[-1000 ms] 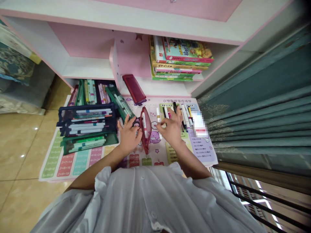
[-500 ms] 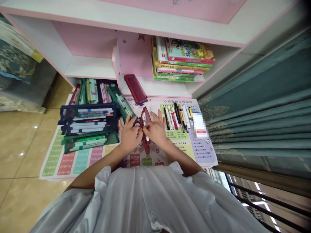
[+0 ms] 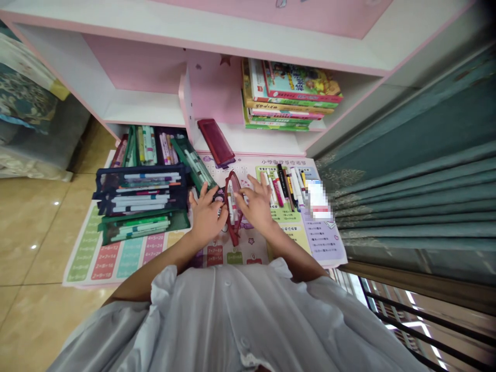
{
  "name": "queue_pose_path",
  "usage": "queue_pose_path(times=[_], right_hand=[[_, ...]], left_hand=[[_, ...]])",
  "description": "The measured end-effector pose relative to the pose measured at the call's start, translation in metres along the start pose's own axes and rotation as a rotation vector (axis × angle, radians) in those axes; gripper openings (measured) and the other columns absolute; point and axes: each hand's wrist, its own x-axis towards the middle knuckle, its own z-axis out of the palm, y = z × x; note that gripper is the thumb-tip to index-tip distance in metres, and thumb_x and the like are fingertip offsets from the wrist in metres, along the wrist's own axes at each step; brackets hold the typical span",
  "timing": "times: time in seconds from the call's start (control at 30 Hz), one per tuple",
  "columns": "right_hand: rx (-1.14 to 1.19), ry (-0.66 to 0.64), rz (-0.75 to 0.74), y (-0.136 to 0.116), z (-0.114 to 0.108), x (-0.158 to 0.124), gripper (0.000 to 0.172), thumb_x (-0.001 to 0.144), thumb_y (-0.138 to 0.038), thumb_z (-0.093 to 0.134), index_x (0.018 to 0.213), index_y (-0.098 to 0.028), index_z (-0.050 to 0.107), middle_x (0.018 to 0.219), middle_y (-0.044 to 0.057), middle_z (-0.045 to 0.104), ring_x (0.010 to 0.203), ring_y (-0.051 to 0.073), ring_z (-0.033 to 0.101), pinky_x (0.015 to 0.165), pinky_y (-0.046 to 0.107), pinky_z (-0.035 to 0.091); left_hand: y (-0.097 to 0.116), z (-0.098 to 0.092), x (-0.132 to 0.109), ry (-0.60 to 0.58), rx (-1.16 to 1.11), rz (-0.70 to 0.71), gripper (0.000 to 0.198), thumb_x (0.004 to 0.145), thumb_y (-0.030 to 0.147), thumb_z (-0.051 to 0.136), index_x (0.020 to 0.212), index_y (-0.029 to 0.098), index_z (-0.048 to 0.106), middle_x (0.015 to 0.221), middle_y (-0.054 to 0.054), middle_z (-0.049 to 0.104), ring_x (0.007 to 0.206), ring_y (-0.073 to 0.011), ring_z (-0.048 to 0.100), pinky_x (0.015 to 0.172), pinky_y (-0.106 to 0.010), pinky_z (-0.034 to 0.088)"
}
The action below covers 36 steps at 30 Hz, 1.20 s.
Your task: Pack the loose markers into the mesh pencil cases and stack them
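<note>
A red mesh pencil case (image 3: 234, 227) lies unzipped on the mat in front of me, its mouth spread, with white markers (image 3: 231, 204) showing inside. My left hand (image 3: 208, 211) pinches the left edge of the case between thumb and forefinger, its other fingers fanned out. At the right edge, my right hand (image 3: 256, 207) has its thumb and forefinger on the mesh, the other fingers stretched toward a row of loose markers (image 3: 287, 187). Those fingers partly hide the leftmost markers. A green mesh pencil case (image 3: 197, 166) with pens lies just beyond my left hand.
Several filled mesh cases, among them a dark blue one (image 3: 141, 178), lie at the left. A flat red case (image 3: 216, 142) rests against the pink shelf's edge. Stacked books (image 3: 290, 106) fill the shelf's right side. A blurred phone-like object (image 3: 319, 199) and a curtain (image 3: 418, 170) are at right.
My right hand has moved slightly right, away from my left hand. The red case's mouth has widened, showing more of the markers inside. My left hand has stayed put.
</note>
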Motion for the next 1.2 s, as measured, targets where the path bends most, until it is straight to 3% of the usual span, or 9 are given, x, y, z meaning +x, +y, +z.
queue_pose_path(times=[0.13,0.27,0.43,0.73,1.07,1.2], right_hand=[[-0.084,0.145,0.107,0.036,-0.007,0.004,0.035,0.098,-0.04,0.048,0.104,-0.018,0.075,0.15,0.014,0.051,0.153,0.04,0.02,0.116,0.068,0.027],[-0.223,0.047,0.238,0.07,-0.006,0.006,0.026,0.09,-0.03,0.059,0.102,-0.013,0.074,0.153,0.019,0.045,0.152,0.045,0.016,0.115,0.074,0.021],[-0.274,0.022,0.253,0.091,0.004,0.004,0.02,0.084,-0.026,0.063,0.093,-0.012,0.074,0.152,0.02,0.046,0.151,0.046,0.017,0.112,0.077,0.021],[-0.27,0.017,0.266,0.082,0.009,0.006,0.021,0.083,-0.025,0.064,0.098,-0.014,0.073,0.152,0.02,0.046,0.151,0.046,0.018,0.113,0.074,0.021],[-0.279,-0.041,0.238,0.08,0.009,0.009,0.02,0.082,-0.023,0.059,0.08,-0.012,0.075,0.151,0.021,0.048,0.15,0.046,0.02,0.111,0.076,0.021],[-0.159,0.052,0.173,0.07,0.003,0.003,0.018,0.08,-0.023,0.06,0.066,-0.015,0.069,0.149,0.017,0.051,0.151,0.045,0.02,0.111,0.075,0.023]], left_hand=[[-0.002,0.002,0.0,0.01,0.001,0.013,0.021,0.089,0.026,0.054,0.075,0.021,0.07,0.138,-0.009,0.063,0.145,-0.038,0.04,0.113,-0.072,0.022],[-0.002,0.004,-0.001,0.019,-0.005,0.014,0.02,0.089,0.026,0.055,0.076,0.022,0.07,0.138,-0.009,0.064,0.145,-0.0376,0.04,0.114,-0.072,0.021],[-0.001,0.003,-0.001,0.024,0.0,0.006,0.02,0.089,0.027,0.056,0.077,0.022,0.07,0.138,-0.009,0.064,0.145,-0.0376,0.04,0.115,-0.071,0.021],[0.0,0.001,0.001,0.008,0.0,-0.001,0.02,0.089,0.027,0.055,0.077,0.022,0.071,0.138,-0.009,0.063,0.145,-0.0383,0.04,0.113,-0.072,0.023],[-0.002,0.002,0.0,0.026,-0.002,0.012,0.02,0.089,0.027,0.056,0.076,0.021,0.07,0.137,-0.009,0.064,0.145,-0.0383,0.04,0.114,-0.072,0.022],[-0.001,0.002,0.0,0.004,0.002,-0.001,0.019,0.089,0.027,0.056,0.077,0.022,0.07,0.138,-0.008,0.064,0.146,-0.0371,0.039,0.114,-0.071,0.022]])
